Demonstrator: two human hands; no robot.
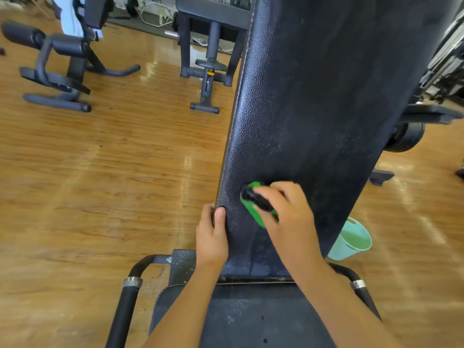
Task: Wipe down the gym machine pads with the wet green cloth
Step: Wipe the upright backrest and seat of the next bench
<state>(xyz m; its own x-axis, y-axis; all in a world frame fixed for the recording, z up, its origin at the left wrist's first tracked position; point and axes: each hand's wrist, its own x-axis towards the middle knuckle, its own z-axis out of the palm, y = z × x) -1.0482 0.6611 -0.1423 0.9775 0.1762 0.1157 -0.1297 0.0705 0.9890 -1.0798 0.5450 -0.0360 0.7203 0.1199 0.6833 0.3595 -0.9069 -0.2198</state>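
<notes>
Wiping step, lower part of back pad; right hand clutched green cloth against pad; left hand gripped pad's left edge; next, judged: sweep up pad, firm pressure.

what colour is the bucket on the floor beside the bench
The bucket is pale mint green, seen in the head view.

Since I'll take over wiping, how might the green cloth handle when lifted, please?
The green cloth bunches under the right hand, so probably floppy. Damp-looking streaks on the black textured backrest pad suggest it's soaked, likely drippy.
</notes>
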